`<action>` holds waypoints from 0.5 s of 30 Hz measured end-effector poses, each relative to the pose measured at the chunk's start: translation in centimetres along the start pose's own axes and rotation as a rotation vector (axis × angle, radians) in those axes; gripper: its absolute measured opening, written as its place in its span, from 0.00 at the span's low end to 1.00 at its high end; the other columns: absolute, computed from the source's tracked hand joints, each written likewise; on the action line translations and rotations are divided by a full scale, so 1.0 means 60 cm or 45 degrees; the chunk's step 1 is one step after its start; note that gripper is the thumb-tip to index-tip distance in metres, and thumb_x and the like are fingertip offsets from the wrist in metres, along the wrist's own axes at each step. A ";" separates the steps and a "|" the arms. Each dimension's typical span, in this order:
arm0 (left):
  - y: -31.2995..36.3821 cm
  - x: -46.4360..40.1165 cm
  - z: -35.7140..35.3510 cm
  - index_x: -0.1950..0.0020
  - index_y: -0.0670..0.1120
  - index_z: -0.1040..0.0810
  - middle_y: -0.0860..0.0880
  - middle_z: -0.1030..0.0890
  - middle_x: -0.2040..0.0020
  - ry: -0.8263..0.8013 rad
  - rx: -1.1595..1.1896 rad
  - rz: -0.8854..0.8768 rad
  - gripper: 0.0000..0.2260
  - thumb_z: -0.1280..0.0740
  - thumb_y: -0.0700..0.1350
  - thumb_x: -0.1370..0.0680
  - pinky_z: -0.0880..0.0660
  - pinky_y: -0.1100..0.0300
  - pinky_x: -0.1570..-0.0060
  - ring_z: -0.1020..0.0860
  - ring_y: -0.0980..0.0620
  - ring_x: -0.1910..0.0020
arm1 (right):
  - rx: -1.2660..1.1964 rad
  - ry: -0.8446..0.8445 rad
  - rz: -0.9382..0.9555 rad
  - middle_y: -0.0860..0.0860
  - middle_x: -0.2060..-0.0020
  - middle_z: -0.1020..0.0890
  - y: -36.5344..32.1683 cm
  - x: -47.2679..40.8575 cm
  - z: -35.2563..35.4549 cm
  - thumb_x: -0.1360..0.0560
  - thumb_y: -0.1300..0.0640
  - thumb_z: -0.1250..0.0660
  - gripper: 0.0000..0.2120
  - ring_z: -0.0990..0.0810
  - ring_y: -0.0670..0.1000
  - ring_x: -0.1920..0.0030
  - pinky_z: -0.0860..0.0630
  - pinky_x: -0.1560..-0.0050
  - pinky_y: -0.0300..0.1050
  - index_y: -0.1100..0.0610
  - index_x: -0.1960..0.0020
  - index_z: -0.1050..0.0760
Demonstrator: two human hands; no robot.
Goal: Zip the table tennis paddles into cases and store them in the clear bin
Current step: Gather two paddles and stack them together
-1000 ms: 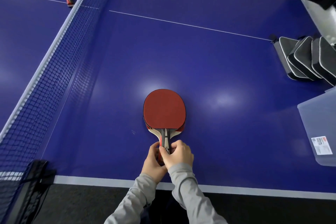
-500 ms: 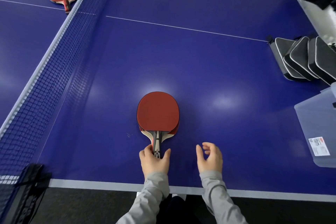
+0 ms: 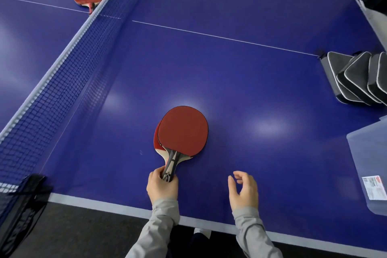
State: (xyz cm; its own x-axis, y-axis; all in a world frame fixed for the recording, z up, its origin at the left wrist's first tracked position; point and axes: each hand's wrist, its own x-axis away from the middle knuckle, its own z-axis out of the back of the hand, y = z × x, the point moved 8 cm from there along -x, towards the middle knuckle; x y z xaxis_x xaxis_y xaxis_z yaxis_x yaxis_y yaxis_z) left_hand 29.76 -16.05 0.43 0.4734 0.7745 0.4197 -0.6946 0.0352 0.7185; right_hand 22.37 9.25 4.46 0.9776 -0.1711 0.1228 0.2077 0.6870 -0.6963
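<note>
Two stacked paddles (image 3: 182, 132) lie near the table (image 3: 230, 69) edge, handles gripped together by the left hand (image 3: 162, 186); right hand (image 3: 243, 191) hovers loosely curled, empty, probably freed for the cases (image 3: 356, 78) beside the bin (image 3: 368, 165).

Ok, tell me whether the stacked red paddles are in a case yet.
Not yet: the stacked red paddles lie bare on the blue table, handles in the left hand.
</note>
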 end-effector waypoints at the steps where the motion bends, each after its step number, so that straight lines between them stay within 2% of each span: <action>1: -0.002 -0.001 0.000 0.56 0.51 0.23 0.51 0.23 0.58 0.006 0.023 0.008 0.06 0.31 0.41 0.30 0.29 0.56 0.55 0.24 0.47 0.58 | 0.007 -0.018 0.018 0.53 0.53 0.21 -0.001 -0.004 -0.002 0.27 0.61 0.32 0.07 0.24 0.55 0.51 0.28 0.47 0.56 0.61 0.49 0.23; 7: -0.001 -0.014 0.021 0.59 0.53 0.24 0.52 0.23 0.59 0.073 0.093 -0.016 0.08 0.28 0.41 0.31 0.33 0.61 0.56 0.27 0.52 0.61 | 0.026 -0.038 0.069 0.53 0.54 0.22 -0.016 -0.016 -0.010 0.27 0.62 0.32 0.07 0.25 0.55 0.50 0.28 0.46 0.57 0.61 0.49 0.23; 15: -0.006 -0.100 0.130 0.54 0.48 0.20 0.51 0.23 0.58 0.199 0.124 -0.003 0.07 0.28 0.40 0.31 0.33 0.61 0.54 0.27 0.52 0.59 | 0.057 -0.017 0.049 0.54 0.53 0.21 -0.060 0.007 -0.060 0.28 0.64 0.32 0.07 0.24 0.56 0.51 0.28 0.45 0.57 0.62 0.50 0.23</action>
State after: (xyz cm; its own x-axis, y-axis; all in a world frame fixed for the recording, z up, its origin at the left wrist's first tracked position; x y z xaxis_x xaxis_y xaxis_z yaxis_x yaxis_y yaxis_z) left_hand 31.38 -25.66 1.98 0.3795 0.8636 0.3319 -0.6341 -0.0184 0.7730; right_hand 21.91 4.15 4.48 0.9851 -0.1350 0.1063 0.1714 0.7238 -0.6684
